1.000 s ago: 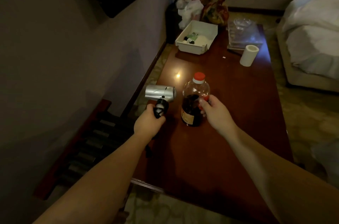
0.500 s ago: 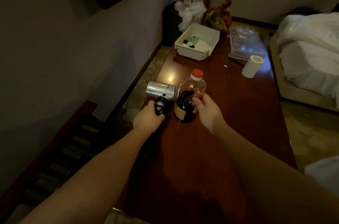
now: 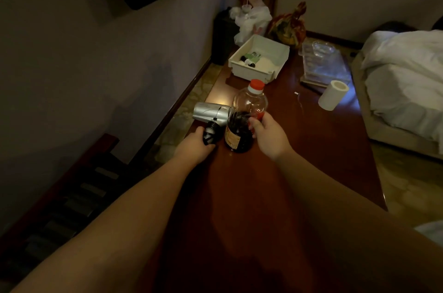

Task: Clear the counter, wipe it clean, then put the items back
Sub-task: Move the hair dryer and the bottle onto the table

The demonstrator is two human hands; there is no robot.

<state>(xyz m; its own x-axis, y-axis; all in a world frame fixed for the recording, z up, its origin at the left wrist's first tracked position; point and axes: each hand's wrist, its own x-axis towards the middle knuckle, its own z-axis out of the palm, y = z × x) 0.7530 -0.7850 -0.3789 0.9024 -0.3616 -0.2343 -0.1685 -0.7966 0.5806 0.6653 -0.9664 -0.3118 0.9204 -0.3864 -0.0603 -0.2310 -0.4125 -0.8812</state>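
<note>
A dark reddish wooden counter point(image 3: 311, 160) runs away from me. My left hand point(image 3: 195, 145) grips the black handle of a silver hair dryer point(image 3: 211, 112) at the counter's left edge. Right beside it stands a clear bottle point(image 3: 244, 120) with a red cap and dark liquid in its lower half. My right hand point(image 3: 269, 133) holds that bottle by its right side, fingers curled round it. The bottle's base rests on or just above the wood; I cannot tell which.
Farther back stand a white tray point(image 3: 260, 70) with small toiletries, a clear plastic box point(image 3: 323, 64), and a white paper roll point(image 3: 333, 94). Bags point(image 3: 251, 19) pile at the far end. A bed point(image 3: 405, 81) lies right, a slatted rack point(image 3: 72, 196) lower left.
Both hands, with the hair dryer and the bottle, have shifted slightly to the left and farther along the counter. The camera view has tilted and moved closer.
</note>
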